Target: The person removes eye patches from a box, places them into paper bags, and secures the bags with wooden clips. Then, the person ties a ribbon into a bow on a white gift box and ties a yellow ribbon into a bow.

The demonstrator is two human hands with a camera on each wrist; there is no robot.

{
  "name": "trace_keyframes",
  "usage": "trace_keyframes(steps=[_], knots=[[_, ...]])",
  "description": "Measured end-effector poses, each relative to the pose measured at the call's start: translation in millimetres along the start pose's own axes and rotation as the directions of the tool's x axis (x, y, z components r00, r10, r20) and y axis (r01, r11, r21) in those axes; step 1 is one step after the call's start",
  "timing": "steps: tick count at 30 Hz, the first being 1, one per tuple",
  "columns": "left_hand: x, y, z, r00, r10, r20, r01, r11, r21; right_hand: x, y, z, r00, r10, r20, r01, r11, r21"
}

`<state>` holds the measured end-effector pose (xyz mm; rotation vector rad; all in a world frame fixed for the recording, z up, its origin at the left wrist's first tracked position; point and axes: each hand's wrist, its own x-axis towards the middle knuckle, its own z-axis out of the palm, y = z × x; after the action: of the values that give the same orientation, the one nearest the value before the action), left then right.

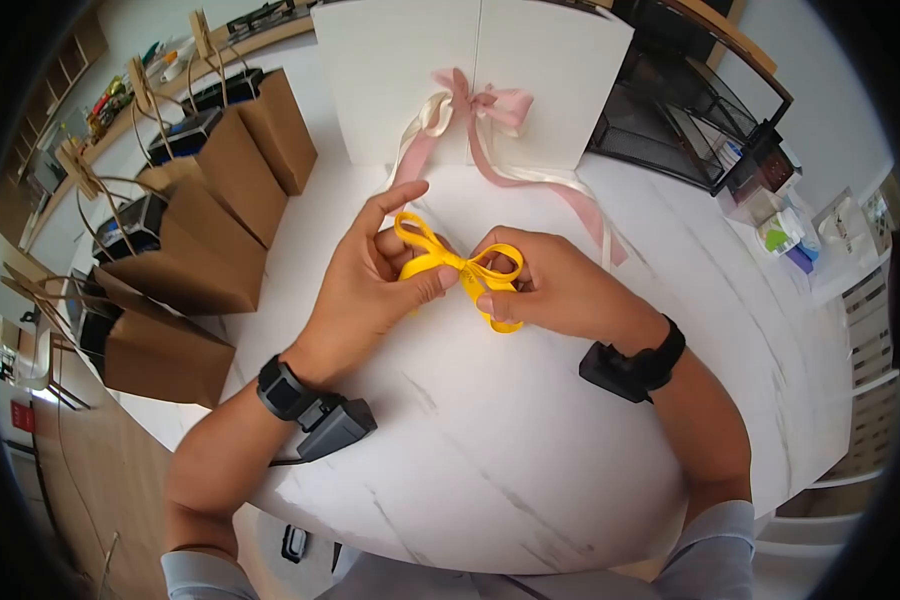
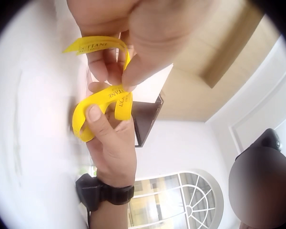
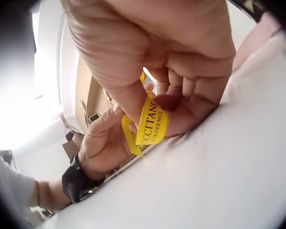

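Note:
A yellow ribbon [image 1: 458,262] tied in a bow, with a knot in the middle and a loop to each side, is held between both hands over the white table. Dark lettering shows on the ribbon [image 3: 151,125] in the right wrist view. My left hand [image 1: 362,278] pinches the bow near its knot between thumb and fingers, its index finger stretched out above. With thumb and curled fingers, my right hand [image 1: 565,287] grips the right loop and a tail. One ribbon end [image 2: 95,44] hangs free beside the left fingers in the left wrist view.
Several brown paper bags [image 1: 195,250] with clothespins on their handles line the left side. A white box [image 1: 400,80] with a pink and white ribbon bow [image 1: 500,105] stands at the back. At the right back sits a black mesh rack [image 1: 660,130] beside small packages [image 1: 785,230].

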<state>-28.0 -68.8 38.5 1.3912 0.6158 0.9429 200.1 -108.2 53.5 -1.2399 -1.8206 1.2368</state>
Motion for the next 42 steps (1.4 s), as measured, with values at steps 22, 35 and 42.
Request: trace_keyframes(steps=[22, 35, 42], knots=[[1.3, -5.8, -9.8, 0.987, -0.113, 0.111, 0.125, 0.987, -0.102, 3.4, 10.6, 12.0, 0.999, -0.040, -0.008, 0.040, 0.940, 0.340], [1.9, -8.7, -14.6, 0.987, -0.115, 0.113, 0.137, 0.967, -0.217, 1.6, 9.0, 15.3, 0.998, -0.052, -0.037, 0.061, 0.938, 0.341], [1.1, -7.3, -14.4, 0.986, -0.124, 0.113, 0.142, 0.975, -0.173, -0.4, 8.3, 20.3, 0.989, -0.113, -0.094, 0.137, 0.936, 0.323]])
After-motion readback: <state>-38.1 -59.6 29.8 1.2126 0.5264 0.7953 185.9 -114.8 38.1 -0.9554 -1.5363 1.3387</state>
